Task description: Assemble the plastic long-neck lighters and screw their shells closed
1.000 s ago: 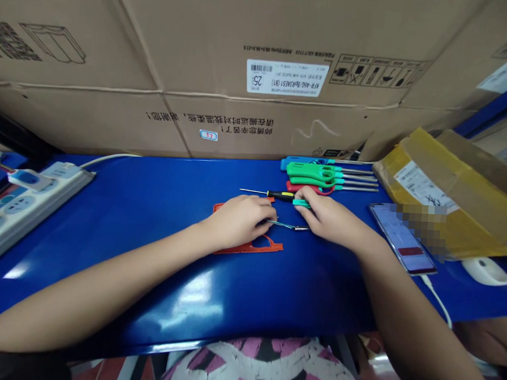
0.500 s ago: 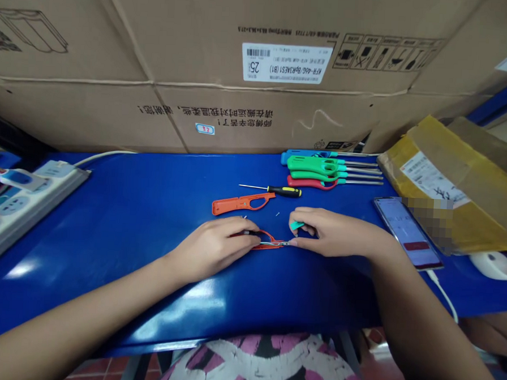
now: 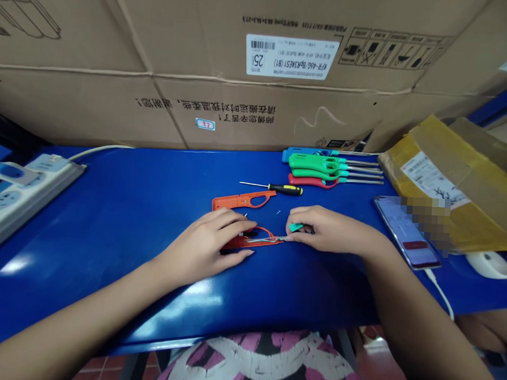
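My left hand [image 3: 208, 241] lies over the handle end of an open orange lighter shell half [image 3: 250, 245], thumb on the near side and fingers on the far side. Thin pale wires or tubing [image 3: 264, 240] run along inside the shell toward its narrow tip. My right hand [image 3: 330, 231] is closed, with a teal plastic piece [image 3: 294, 227] in its curled fingers. Its fingertips are at the shell's tip, by a small greyish end; their exact grip there is hidden. Beyond my left hand rests the matching orange shell half [image 3: 231, 202].
A black-and-yellow screwdriver [image 3: 285, 189] and a tiny pale part [image 3: 278, 212] lie beyond my hands. Several assembled lighters [image 3: 314, 166] are stacked at the back. A phone [image 3: 406, 232], mouse [image 3: 490, 265] and yellow-taped package [image 3: 453, 183] stand right; a power strip [image 3: 21, 192] lies left.
My left thumb has moved off the wires to the shell's near side, leaving more of the shell's inside visible. My right hand stays at the tip with the teal piece.
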The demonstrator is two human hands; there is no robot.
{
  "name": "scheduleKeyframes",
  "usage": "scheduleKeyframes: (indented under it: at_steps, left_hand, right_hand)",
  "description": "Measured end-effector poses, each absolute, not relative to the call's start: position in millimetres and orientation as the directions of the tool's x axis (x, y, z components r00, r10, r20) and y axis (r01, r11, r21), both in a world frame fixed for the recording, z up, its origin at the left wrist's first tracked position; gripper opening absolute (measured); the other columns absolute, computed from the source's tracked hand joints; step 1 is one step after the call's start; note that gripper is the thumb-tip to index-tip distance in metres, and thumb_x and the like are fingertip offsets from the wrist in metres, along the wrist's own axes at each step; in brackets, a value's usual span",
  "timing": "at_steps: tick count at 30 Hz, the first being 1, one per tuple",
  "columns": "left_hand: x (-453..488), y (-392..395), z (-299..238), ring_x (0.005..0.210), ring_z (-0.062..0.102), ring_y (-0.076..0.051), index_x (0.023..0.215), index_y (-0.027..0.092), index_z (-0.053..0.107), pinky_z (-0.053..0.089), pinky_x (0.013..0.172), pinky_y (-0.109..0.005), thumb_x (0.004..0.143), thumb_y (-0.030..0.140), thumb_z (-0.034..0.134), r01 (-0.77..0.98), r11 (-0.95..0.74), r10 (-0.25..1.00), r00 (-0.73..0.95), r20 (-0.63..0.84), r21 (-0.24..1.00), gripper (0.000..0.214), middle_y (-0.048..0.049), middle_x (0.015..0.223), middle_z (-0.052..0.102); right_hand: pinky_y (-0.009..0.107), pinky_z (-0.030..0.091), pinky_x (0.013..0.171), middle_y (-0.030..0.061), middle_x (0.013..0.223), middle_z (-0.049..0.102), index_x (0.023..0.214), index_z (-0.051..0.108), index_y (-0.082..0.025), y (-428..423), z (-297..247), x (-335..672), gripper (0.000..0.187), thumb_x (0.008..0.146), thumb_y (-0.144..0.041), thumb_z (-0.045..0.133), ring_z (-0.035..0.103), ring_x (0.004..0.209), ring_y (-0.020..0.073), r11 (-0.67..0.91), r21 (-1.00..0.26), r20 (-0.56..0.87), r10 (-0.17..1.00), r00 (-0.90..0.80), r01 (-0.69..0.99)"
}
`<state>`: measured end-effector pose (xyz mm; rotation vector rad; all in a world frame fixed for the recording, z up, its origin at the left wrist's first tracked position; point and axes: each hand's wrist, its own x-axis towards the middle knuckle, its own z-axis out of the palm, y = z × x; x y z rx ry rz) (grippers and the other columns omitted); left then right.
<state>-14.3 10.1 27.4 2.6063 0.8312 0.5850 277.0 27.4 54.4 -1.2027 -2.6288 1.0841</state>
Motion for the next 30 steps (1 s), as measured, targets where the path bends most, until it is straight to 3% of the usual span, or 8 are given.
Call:
scheduleKeyframes:
  at_steps: [14,22,30]
  left_hand:
    - [-13,13,15,0.111,0.068,-0.025,0.131,0.018,0.061,0.057,0.099,-0.044,0.098,0.029,0.061,0.453,-0.721,0.643,0.720,0.262,0.525,0.035,-0.0118,0.117,0.071]
    - [-10,11,16,0.105,0.068,-0.024,0.128,0.015,0.062,0.058,0.094,-0.042,0.099,0.028,0.060,0.428,-0.739,0.625,0.724,0.292,0.520,0.031,-0.0112,0.114,0.072]
    - [-10,9,16,0.099,0.069,-0.023,0.126,0.015,0.063,0.059,0.089,-0.041,0.099,0.025,0.058,0.459,-0.752,0.623,0.728,0.285,0.473,0.029,-0.0116,0.108,0.073]
  right_hand:
    - [0.028,0.041,0.071,0.0034,0.091,0.064,0.086,0.063,-0.018,24,53,268,0.013,0.095,-0.028,0.062,0.058,0.080,0.0163,0.464,-0.597,-0.211,0.697,-0.686,0.655]
    - [0.028,0.038,0.067,0.0029,0.085,0.066,0.082,0.065,-0.019,23,50,263,0.012,0.092,-0.024,0.065,0.058,0.076,0.0162,0.452,-0.578,-0.208,0.723,-0.659,0.679]
    - [0.029,0.036,0.068,0.0036,0.086,0.066,0.079,0.065,-0.020,19,56,263,0.015,0.089,-0.012,0.057,0.061,0.080,0.0176,0.516,-0.465,-0.205,0.728,-0.654,0.720]
